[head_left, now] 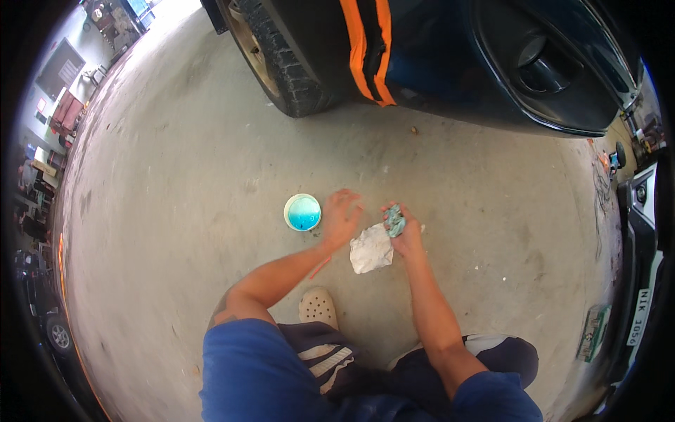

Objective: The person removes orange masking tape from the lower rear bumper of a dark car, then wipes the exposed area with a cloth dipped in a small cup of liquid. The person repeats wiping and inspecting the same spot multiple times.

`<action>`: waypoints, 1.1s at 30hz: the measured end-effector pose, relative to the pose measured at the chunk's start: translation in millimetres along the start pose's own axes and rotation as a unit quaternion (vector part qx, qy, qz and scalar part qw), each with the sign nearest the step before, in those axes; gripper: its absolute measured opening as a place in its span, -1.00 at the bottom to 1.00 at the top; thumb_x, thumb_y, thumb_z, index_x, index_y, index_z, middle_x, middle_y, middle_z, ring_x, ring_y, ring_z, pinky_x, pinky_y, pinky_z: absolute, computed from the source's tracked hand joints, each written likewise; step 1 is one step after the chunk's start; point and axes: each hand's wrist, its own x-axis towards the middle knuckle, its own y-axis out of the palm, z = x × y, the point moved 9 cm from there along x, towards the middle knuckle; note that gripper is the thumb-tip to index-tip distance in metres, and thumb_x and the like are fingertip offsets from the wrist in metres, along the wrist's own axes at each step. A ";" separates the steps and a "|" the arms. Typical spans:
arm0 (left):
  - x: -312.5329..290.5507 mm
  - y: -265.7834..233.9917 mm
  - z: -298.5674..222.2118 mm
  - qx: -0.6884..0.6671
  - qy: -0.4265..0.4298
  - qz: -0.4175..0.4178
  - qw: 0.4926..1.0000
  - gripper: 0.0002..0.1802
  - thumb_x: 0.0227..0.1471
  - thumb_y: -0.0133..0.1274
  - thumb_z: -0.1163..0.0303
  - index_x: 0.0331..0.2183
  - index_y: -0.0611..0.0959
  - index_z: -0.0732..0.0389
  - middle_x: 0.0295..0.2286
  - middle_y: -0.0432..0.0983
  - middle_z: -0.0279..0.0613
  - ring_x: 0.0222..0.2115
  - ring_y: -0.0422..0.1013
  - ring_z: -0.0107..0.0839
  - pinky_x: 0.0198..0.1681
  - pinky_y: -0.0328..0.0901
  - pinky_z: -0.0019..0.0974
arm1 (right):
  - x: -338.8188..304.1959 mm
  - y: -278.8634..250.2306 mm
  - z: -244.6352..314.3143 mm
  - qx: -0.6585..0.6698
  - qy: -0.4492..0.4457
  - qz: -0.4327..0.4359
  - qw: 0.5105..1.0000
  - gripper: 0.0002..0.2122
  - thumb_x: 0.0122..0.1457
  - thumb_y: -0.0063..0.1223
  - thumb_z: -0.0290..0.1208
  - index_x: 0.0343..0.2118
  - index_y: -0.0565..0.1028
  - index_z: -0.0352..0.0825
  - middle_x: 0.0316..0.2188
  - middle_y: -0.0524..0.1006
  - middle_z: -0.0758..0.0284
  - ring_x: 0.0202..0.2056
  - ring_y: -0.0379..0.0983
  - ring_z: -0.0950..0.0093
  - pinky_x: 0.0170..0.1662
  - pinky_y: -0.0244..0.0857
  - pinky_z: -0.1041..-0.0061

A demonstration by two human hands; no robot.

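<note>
My right hand (404,240) is closed palm-up around a crumpled grey-green wad (394,220); whether it is cloth or some other soft material I cannot make out. My left hand (342,216), a little blurred, is held with its fingers apart and nothing in it. Just left of that hand, a round pale tub (287,214) stands on the floor with bright blue liquid (304,219) in it. Below and between my hands lies a rumpled white cloth (370,252). Part of a thin red object (320,267) shows beside my left forearm.
Ahead is a dark car body (436,77) with orange tape (360,49) and a wheel (292,84). A white and black bumper (636,271) stands at the right, near a green plate (595,332). Another dark vehicle (49,309) is at the far left. Concrete floor (162,211) surrounds me.
</note>
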 end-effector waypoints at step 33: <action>-31.4 -59.6 96.7 0.240 -0.015 0.028 0.970 -0.40 0.22 0.07 0.07 0.19 0.57 0.17 0.38 0.04 0.19 0.42 -0.06 0.11 0.41 -0.05 0.24 | -19.4 1.9 39.3 -0.013 0.002 0.014 1.000 -0.58 0.46 -0.09 -0.15 0.22 0.36 -0.33 0.04 0.50 0.00 0.01 0.51 0.15 -0.06 0.44 0.32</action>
